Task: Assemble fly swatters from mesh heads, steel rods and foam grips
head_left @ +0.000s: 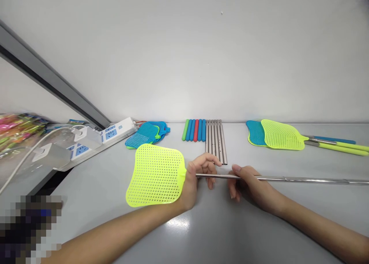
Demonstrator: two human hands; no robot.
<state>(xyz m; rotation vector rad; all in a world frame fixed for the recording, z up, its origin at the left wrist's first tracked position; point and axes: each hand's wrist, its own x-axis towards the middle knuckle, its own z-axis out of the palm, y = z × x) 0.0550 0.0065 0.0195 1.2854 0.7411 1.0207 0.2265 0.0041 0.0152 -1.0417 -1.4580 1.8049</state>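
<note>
A yellow-green fly swatter (pixel 157 175) with a perforated head lies across both hands, its thin metal rod extended out past the right edge of the view. My left hand (pixel 196 179) grips it at the neck, where head and rod meet. Around the rod further right, my right hand (pixel 250 183) is closed, thumb on top. Behind my hands a row of metal rods (pixel 217 141) lies side by side. Left of them sit several foam-like handle sleeves (pixel 196 130) in green, blue and red.
Loose blue and green swatter heads (pixel 145 135) are piled at the back left, next to a white power strip (pixel 115 133) with plugs and a cable. Swatters with handles (pixel 284 135) lie at the back right. Colourful plastic-wrapped packs (pixel 20 133) are at far left, below a grey metal bar (pixel 52 71).
</note>
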